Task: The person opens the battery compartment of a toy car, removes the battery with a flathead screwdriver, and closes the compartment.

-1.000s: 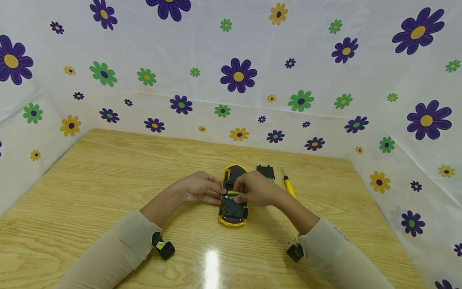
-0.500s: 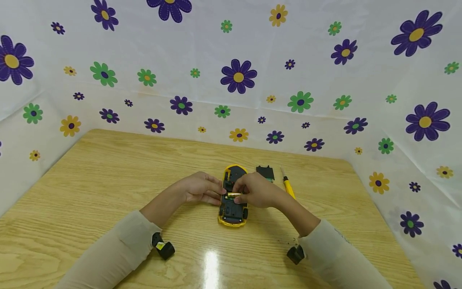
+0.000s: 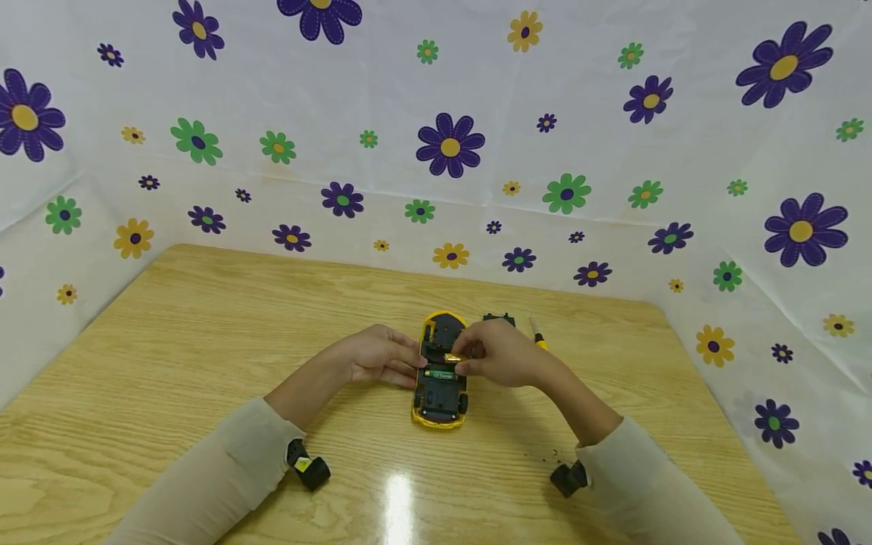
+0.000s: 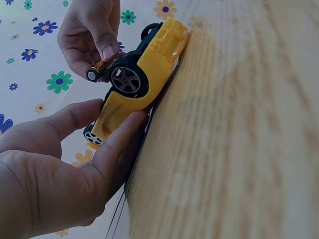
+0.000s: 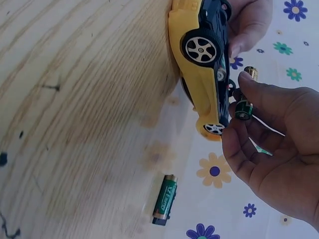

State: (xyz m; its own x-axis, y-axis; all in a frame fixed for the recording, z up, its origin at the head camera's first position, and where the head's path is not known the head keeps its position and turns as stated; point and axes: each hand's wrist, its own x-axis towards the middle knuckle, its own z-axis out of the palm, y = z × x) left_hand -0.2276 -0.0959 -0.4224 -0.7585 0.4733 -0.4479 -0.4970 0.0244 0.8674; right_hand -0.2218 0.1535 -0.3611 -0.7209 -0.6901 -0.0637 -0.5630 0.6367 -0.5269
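A yellow toy car (image 3: 441, 411) lies wheels up on the table, its black underside showing. My left hand (image 3: 381, 356) grips the car's left side between thumb and fingers, as the left wrist view (image 4: 84, 154) also shows. Just above the underside, my right hand (image 3: 500, 354) pinches a gold-and-green battery (image 3: 453, 358) between thumb and fingers; the same battery (image 5: 244, 107) is clear of the car in the right wrist view. A green battery (image 3: 441, 374) lies in the open compartment.
A black cover (image 3: 499, 318) lies beyond my right hand, partly hidden. Next to it is a yellow-handled screwdriver (image 3: 539, 338). In the right wrist view another green battery (image 5: 165, 199) lies on the table. Small dark bits (image 3: 555, 453) lie near my right wrist.
My right hand has lifted the battery off the compartment and moved slightly right and away from me, uncovering the green battery below. My left hand has stayed on the car.
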